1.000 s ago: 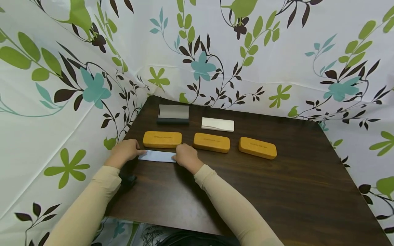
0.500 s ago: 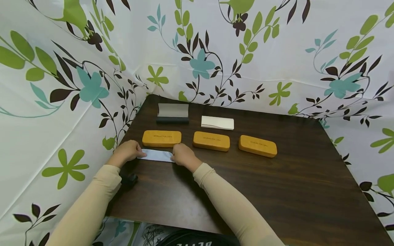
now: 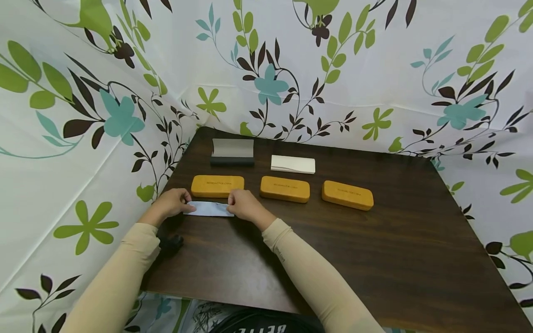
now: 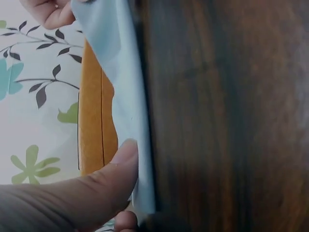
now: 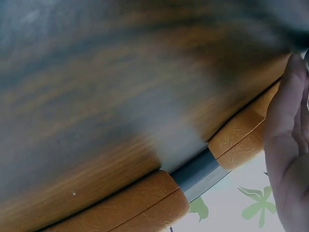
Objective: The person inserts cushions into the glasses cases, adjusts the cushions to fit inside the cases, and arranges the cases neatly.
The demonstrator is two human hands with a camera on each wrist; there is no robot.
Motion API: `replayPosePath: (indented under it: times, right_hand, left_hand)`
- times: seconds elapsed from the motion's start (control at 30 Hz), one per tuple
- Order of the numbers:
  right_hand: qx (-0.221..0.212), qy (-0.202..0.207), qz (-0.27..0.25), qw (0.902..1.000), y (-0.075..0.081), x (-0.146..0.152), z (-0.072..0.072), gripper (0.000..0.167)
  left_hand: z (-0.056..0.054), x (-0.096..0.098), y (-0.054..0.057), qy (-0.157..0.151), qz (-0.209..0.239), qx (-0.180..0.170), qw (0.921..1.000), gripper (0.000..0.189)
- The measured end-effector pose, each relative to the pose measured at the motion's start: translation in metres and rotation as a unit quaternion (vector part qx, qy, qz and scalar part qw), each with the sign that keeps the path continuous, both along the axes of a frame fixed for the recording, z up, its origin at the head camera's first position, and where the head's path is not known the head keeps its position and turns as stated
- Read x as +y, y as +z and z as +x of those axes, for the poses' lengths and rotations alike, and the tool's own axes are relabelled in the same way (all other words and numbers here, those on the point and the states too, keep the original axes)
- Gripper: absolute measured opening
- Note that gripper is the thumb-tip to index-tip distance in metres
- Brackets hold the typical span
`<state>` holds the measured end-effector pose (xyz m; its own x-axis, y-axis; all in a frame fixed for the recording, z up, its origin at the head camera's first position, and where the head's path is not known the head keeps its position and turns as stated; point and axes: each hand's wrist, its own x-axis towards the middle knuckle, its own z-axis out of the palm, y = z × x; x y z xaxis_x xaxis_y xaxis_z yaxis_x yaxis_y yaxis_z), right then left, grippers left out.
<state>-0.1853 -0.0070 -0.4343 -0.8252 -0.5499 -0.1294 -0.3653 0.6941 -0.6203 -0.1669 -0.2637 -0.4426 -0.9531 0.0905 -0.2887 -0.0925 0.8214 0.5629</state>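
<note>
A light blue cloth [image 3: 209, 209], folded into a narrow strip, stretches between both hands just in front of the leftmost mustard-yellow case [image 3: 217, 186]. My left hand [image 3: 168, 203] pinches its left end; in the left wrist view the thumb [image 4: 108, 181] presses on the cloth [image 4: 128, 92]. At the opposite end, my right hand [image 3: 247, 208] grips it between thumb and fingers. The cloth's near edge is folded and its surface sags a little. In the right wrist view only part of the right hand [image 5: 289, 140] shows, and the cloth is hardly visible.
Two more mustard-yellow cases, a middle one [image 3: 285, 189] and a right one [image 3: 347, 195], continue the row. Behind stand a grey and black holder-like object [image 3: 232, 151] and a folded white piece [image 3: 293, 164]. The dark wooden table [image 3: 374, 259] meets patterned curtains behind and at the left.
The right hand has shifted slightly left with its end of the cloth, so the strip looks shorter and looser. The left hand has moved slightly left, still pinching its end.
</note>
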Motion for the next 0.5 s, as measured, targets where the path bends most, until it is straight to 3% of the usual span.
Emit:
replayPosePath:
  times: [0.13,0.3,0.5]
  right_hand:
    - [-0.009,-0.006,-0.011,0.9999,0.002,-0.003,0.001,0.008]
    - [-0.027,-0.009,-0.026,0.9992,0.003,-0.003,0.001,0.022]
    - [-0.038,-0.009,-0.04,0.9985,0.004,-0.002,0.0,0.019]
  left_hand:
    - [0.001,-0.006,0.001,-0.011,0.04,0.003,0.9991,0.025]
    - [0.003,-0.017,0.006,-0.023,0.094,-0.013,0.9952,0.024]
    - [0.005,-0.028,0.012,-0.021,0.167,-0.054,0.9842,0.026]
